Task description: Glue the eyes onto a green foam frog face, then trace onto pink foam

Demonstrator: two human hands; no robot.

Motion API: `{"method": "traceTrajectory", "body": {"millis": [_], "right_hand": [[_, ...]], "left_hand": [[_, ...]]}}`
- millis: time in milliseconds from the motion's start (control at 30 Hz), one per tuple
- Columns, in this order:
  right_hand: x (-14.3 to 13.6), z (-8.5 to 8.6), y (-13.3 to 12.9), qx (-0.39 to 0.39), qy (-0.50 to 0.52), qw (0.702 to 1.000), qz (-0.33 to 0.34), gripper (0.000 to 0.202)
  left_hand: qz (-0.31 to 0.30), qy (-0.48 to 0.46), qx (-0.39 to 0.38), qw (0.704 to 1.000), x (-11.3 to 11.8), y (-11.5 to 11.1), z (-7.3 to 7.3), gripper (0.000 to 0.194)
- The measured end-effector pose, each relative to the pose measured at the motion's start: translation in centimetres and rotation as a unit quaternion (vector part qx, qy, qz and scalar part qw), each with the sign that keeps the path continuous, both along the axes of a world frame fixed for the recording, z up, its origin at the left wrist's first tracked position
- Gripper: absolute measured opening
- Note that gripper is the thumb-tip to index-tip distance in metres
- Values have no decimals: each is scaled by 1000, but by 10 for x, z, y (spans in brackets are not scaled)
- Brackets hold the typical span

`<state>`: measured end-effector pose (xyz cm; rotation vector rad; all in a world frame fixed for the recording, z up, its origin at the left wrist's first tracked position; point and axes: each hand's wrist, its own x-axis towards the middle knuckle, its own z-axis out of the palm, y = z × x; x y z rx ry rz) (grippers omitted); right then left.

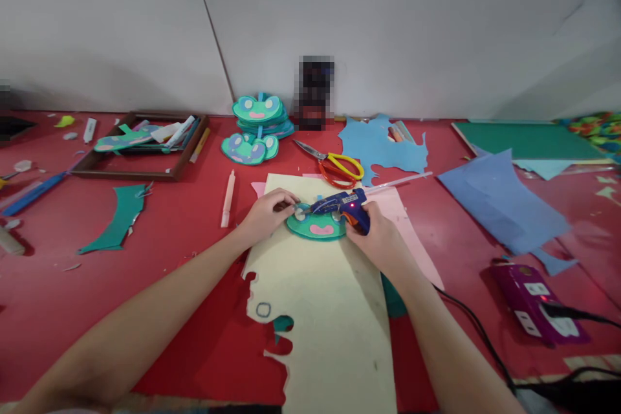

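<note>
A green felt frog face [303,229] with a pink mouth and round pale eyes lies on a cream felt sheet [334,310]. My right hand [376,239] grips a blue hot glue gun [334,202] with a lit red light. Its nozzle points left, at the face's left eye, and a clear glue stick [402,178] sticks out of its back. With fingertips pinched together, my left hand [269,215] holds the face's left edge beside that eye. Whether the nozzle touches the felt, I cannot tell.
Finished frog faces [257,113] are stacked at the back. Scissors [332,162], blue felt [383,149] and a peach marker [228,199] surround the sheet. A wooden tray [182,165] holds pens. At right are a purple power strip [528,304] and a black cord [478,323].
</note>
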<state>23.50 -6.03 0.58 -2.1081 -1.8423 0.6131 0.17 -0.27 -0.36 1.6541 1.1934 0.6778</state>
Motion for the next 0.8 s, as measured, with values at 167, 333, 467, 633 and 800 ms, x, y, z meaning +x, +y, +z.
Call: {"method": "traceTrajectory", "body": {"millis": [167, 333, 467, 633, 800], "right_hand": [[-3, 2, -1, -1, -1, 1000, -4, 41], [-5, 4, -1, -10, -11, 1000, -11, 40], [-4, 4, -2, -11, -20, 1000, -2, 40], [-3, 4, -5, -16, -32, 999, 20, 39], [-5, 8, -8, -25, -58, 997, 35, 39]], "left_hand": [[0, -10, -9, 1000, 0, 1, -2, 11], [0, -8, -5, 1000, -1, 1, -3, 10], [0, -4, -3, 1000, -1, 1, -3, 10], [1, -2, -3, 1000, -1, 1, -2, 11], [0, -5, -4, 1000, 0, 0, -1, 11]]}}
